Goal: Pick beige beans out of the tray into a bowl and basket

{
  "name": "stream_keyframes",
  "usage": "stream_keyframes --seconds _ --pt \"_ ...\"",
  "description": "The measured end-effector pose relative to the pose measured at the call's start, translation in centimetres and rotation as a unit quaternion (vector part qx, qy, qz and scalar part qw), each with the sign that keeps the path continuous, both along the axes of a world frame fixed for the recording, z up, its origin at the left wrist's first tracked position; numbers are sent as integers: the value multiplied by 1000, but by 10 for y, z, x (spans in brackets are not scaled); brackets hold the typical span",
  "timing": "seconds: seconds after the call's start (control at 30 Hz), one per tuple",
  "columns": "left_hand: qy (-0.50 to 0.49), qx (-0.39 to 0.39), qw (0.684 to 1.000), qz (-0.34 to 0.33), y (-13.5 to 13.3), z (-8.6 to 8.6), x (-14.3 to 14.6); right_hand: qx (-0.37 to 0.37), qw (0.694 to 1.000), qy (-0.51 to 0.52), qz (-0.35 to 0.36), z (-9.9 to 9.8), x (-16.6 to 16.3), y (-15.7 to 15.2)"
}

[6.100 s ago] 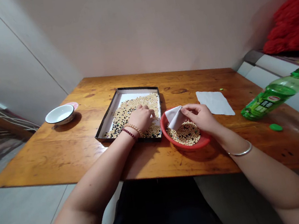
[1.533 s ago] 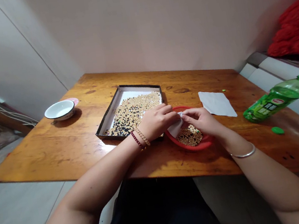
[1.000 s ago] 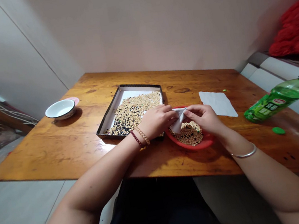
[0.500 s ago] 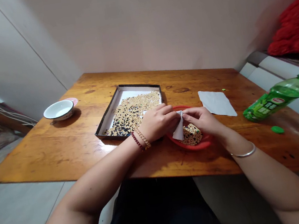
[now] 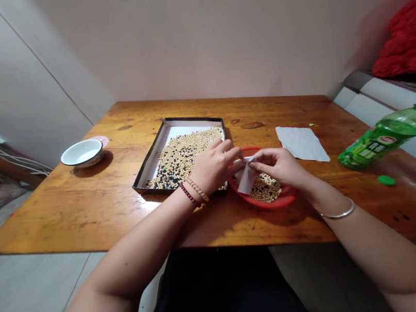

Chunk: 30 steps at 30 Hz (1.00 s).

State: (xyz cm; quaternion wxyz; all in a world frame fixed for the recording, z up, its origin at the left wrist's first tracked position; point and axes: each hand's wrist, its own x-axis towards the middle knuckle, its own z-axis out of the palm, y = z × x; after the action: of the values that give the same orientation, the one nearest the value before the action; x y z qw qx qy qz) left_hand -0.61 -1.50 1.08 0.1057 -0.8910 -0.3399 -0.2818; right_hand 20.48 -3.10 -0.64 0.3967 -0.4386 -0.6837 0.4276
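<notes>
Both hands — left (image 5: 214,166), right (image 5: 278,166) — pinch a folded white paper (image 5: 245,177) above the red basket (image 5: 273,202).

On the green plastic bottle (image 5: 383,138) lying on its side, a red oval logo (image 5: 387,139) and dark label lettering, probably Chinese, all too small and blurred to read.

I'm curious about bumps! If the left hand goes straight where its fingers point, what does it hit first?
Probably the white paper the right hand holds; the left hand is close, but depth is unclear.
</notes>
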Motion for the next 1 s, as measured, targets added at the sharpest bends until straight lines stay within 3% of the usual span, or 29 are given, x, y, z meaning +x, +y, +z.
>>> stream_keyframes --seconds 0.1,0.2,0.3,0.6,1.0 --pt "28 -18 995 98 9 1 -13 14 999 17 -44 -4 1 3" --pt "80 -62 969 224 20 0 -28 32 997 26 -64 -6 1 5" --pt "115 -106 948 278 28 -2 -37 52 995 23 -86 -6 2 7" --pt "140 -182 923 310 36 -6 -39 131 986 -24 -102 -6 5 10" --pt "156 -198 925 285 38 -10 -38 110 989 -18 -96 -10 5 10"
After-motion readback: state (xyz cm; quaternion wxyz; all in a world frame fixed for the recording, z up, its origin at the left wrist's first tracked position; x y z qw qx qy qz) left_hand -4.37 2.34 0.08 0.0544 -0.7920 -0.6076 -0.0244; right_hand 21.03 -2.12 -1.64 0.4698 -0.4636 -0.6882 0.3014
